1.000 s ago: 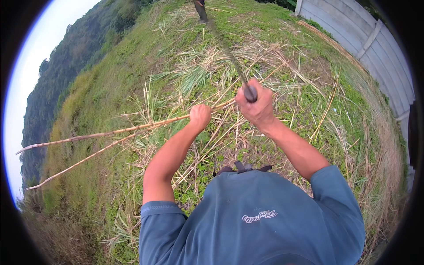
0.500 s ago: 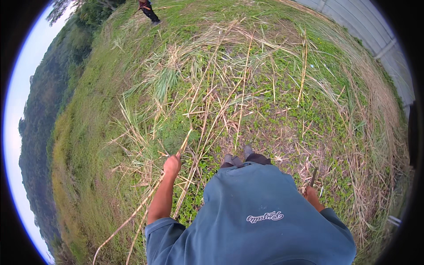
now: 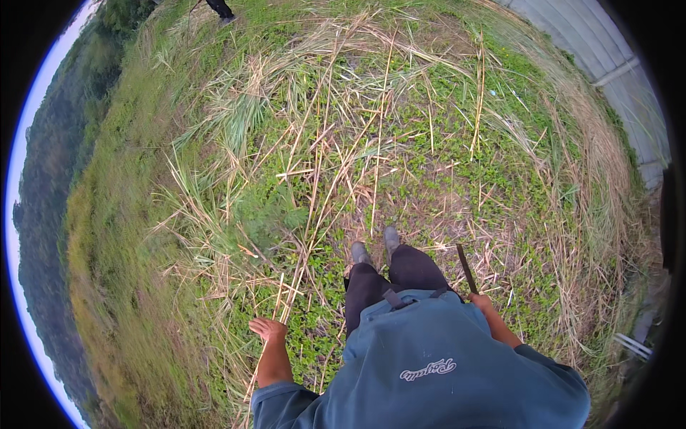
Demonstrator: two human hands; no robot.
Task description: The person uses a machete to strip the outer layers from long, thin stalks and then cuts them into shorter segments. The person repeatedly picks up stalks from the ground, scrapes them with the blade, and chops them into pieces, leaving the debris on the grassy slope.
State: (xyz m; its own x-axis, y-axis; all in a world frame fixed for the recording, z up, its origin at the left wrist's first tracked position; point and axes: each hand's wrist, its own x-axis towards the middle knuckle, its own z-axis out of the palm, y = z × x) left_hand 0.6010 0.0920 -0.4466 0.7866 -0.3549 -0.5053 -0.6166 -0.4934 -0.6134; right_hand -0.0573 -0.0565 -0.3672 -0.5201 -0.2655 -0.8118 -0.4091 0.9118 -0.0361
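My left hand (image 3: 268, 329) hangs at my side over the grass, fingers apart and holding nothing, close to several dry cut stalks (image 3: 296, 282) lying on the ground. My right hand (image 3: 480, 301) is partly hidden behind my blue shirt and grips a dark long-handled blade (image 3: 466, 267) that points down and forward beside my right leg. My two shoes (image 3: 375, 244) stand on low green plants amid scattered straw.
Dry cut stalks (image 3: 371, 143) lie strewn across the green ground ahead. Another person's legs (image 3: 218, 8) show at the top left. A pale corrugated fence (image 3: 607, 64) runs along the right. Tall grass (image 3: 114, 236) slopes away on the left.
A second ago both hands were raised in front, the left gripping long stalks and the right swinging the blade. The stalks have been let go; both arms now hang at my sides.
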